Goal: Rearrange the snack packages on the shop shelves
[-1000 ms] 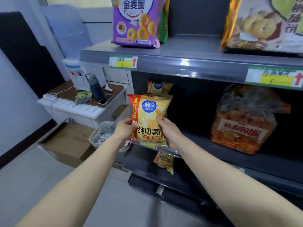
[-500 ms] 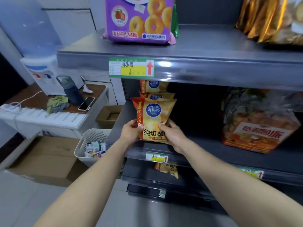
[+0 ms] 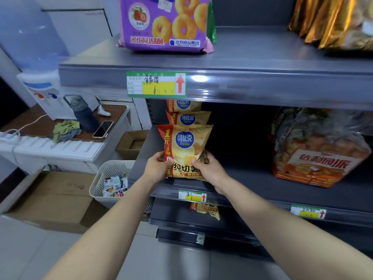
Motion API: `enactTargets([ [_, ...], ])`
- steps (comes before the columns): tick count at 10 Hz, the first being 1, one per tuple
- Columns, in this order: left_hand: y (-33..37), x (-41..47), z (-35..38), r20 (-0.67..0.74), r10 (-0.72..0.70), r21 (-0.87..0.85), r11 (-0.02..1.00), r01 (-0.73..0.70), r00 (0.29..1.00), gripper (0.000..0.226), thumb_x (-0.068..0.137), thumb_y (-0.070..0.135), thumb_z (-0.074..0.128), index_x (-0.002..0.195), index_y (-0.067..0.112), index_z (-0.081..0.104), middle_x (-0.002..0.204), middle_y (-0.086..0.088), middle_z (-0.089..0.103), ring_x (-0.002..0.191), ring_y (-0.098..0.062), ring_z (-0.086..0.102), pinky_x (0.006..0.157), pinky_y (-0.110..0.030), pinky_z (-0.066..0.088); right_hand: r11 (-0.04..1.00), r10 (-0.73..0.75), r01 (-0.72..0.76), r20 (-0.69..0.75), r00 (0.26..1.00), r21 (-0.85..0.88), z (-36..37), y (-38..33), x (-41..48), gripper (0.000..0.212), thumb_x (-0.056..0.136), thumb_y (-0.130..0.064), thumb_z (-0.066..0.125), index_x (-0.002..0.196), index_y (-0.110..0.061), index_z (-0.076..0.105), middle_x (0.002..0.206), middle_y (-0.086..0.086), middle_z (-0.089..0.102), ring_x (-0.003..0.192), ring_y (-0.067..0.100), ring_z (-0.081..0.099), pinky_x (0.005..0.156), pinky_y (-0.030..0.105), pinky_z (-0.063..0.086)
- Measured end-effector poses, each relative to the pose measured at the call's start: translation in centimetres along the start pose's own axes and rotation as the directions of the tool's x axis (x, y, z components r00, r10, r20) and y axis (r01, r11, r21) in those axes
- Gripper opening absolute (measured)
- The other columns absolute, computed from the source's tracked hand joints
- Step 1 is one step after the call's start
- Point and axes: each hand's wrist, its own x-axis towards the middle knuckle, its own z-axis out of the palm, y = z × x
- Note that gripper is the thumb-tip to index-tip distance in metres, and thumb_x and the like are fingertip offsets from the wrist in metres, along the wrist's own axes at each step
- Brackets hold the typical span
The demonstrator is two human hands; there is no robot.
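The fingers [image 3: 169,161] of the left hand [image 3: 156,171] and the right hand [image 3: 211,172] pinched the 2 lower corners of the chip bag [image 3: 184,142], thumbs in front. It stood upright at the front of the middle shelf [image 3: 252,178], just before 2 similar bags [image 3: 187,118]. Probably its bottom should sit flat before both hands let go. The bag looked puffy, yellow-orange, with a blue logo.

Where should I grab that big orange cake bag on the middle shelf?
Grip the orange cake bag by its gathered top, likely from the middle shelf front: it stands upright, and its body looks too wide for one hand.
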Motion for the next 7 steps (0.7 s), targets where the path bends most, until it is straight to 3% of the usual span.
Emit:
enactTargets([
  [1, 0.0, -0.3, 0.0, 0.011, -0.009, 0.015, 1.0, 0.009, 1.0, 0.047, 0.091, 0.006, 0.058, 0.135, 0.006, 0.043, 0.119, -0.013, 0.062, 0.098, -0.027, 0.065, 0.085, -0.041, 0.054, 0.999, 0.013, -0.013, 0.02, 1.0, -0.03, -0.3, -0.1, -0.5, 0.062, 0.091, -0.028, 0.061, 0.145, -0.02, 0.031, 0.136, 0.0, 0.052, 0.122, 0.016, 0.051, 0.098, 0.026, 0.041],
  [3, 0.0, -0.9, -0.4, 0.002, -0.012, 0.065, 0.998, 0.012, 1.0, 0.057, 0.091, 0.011, 0.059, 0.141, 0.005, 0.034, 0.131, -0.014, 0.055, 0.098, -0.022, 0.059, 0.083, -0.033, 0.051, 0.998, 0.035, -0.035, 0.011, 0.999, -0.054, -0.8, -0.1, -1.1, 0.061, 0.091, -0.027, 0.061, 0.144, -0.018, 0.033, 0.132, 0.003, 0.056, 0.116, 0.019, 0.056, 0.096, 0.027, 0.044],
  [5, 0.0, -1.6, -0.4, -0.004, -0.001, 0.119, 0.993, 0.001, 1.0, 0.064, 0.09, 0.014, 0.061, 0.145, 0.004, 0.028, 0.142, -0.015, 0.045, 0.122, -0.03, 0.051, 0.102, -0.042, 0.045, 0.996, 0.042, -0.042, 0.002, 0.999, -0.08, -0.8, -0.2, -2.1, 0.062, 0.09, -0.028, 0.062, 0.144, -0.015, 0.033, 0.134, 0.004, 0.054, 0.117, 0.018, 0.055, 0.094, 0.027, 0.044],
  [7, 0.7, -3.0, -0.7, -0.024, 0.007, 0.14, 0.99, -0.003, 1.0, 0.066, 0.089, 0.016, 0.063, 0.144, 0.004, 0.028, 0.141, -0.015, 0.045, 0.121, -0.031, 0.052, 0.101, -0.046, 0.046, 0.998, 0.006, -0.008, -0.03, 1.0, -0.067, -1.3, -1.2, -4.2, 0.066, 0.092, -0.027, 0.06, 0.147, -0.012, 0.027, 0.142, 0.008, 0.046, 0.124, 0.02, 0.049, 0.09, 0.024, 0.039],
])
